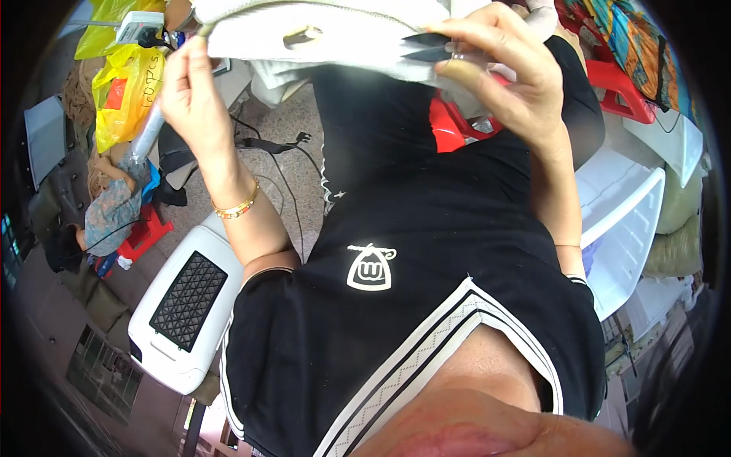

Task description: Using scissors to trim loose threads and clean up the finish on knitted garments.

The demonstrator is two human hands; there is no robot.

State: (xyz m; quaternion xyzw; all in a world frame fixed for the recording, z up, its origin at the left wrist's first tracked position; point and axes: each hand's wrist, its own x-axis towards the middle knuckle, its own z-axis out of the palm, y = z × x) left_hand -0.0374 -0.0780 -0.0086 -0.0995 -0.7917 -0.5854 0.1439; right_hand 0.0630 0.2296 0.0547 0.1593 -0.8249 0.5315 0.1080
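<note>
Cluttered floor (285,164): white crate (620,228) at my right, contents unclear. My left hand (190,91) pinches the white cloth (335,34); my right hand (506,72) grips small snips (426,46).

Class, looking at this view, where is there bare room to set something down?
Bare floor lies between the white appliance and black cables. The white bin looks open. Bags and clothes crowd the left edge, by the yellow bag.

Open floor (285,164) lay at the centre left of the frame, crossed by black cables (266,145); a white appliance (183,312) blocked the lower left, a white bin (624,228) the right
</note>
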